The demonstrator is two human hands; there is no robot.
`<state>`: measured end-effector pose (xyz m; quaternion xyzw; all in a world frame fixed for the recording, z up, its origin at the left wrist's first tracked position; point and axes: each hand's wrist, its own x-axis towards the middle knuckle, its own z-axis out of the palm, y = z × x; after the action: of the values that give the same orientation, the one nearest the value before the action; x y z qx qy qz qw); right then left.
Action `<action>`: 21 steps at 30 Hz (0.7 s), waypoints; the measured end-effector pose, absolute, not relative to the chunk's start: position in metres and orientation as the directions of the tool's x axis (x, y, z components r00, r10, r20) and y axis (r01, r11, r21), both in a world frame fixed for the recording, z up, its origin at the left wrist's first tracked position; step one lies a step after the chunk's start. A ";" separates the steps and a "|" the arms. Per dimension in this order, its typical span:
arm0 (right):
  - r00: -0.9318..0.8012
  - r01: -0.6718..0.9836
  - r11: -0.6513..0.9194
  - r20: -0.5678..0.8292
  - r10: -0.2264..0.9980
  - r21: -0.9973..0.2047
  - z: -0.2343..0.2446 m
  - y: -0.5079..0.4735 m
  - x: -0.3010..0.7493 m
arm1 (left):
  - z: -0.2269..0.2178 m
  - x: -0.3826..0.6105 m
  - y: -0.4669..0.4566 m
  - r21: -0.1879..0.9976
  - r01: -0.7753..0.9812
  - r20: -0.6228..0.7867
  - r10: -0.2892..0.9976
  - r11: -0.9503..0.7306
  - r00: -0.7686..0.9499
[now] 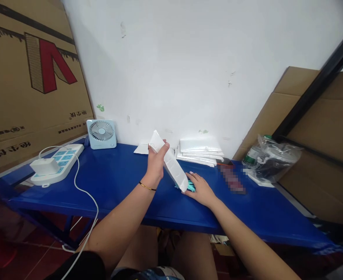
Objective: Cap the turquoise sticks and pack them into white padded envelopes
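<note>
My left hand [156, 160] is closed round the upper part of a long, narrow white packaging box [174, 166]. The box is tilted, its lower end slanting down to the right near the tabletop. Beside that lower end, my right hand [200, 188] has its thumb and fingers round a small bunch of thin teal pieces [190, 186]. The palm partly hides these pieces, and their exact kind cannot be made out. Behind the hands, against the wall, lies a stack of flat white packages [200, 146]. Another flat white piece [141, 149] lies left of the stack.
The blue table [116, 182] stands against a white wall. A light blue fan [102, 134] and a power strip [63, 163] with a plugged-in white adapter [44, 166] and cable are at left. A clear plastic bag [276, 159] and a can [251, 156] stand at right, near cardboard [314, 167].
</note>
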<state>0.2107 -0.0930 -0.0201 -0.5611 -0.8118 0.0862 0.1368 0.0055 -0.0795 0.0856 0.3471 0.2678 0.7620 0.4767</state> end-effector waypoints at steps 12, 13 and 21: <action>-0.349 0.902 0.367 0.117 0.930 -0.226 -0.019 -0.091 0.207 | 0.135 -0.035 -0.084 0.724 -0.416 0.466 0.835 -0.551 -0.294; -0.348 0.904 0.366 0.116 0.930 -0.221 -0.019 -0.091 0.207 | 0.139 -0.036 -0.085 0.718 -0.412 0.481 0.828 -0.561 -0.289; -0.344 0.910 0.360 0.112 0.932 -0.206 -0.020 -0.091 0.206 | 0.151 -0.046 -0.087 0.704 -0.393 0.528 0.806 -0.592 -0.268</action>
<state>0.2063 -0.0914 -0.0201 -0.5630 -0.8180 0.0534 0.1051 -0.0465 -0.0866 0.1507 0.4605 0.2239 0.7641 0.3924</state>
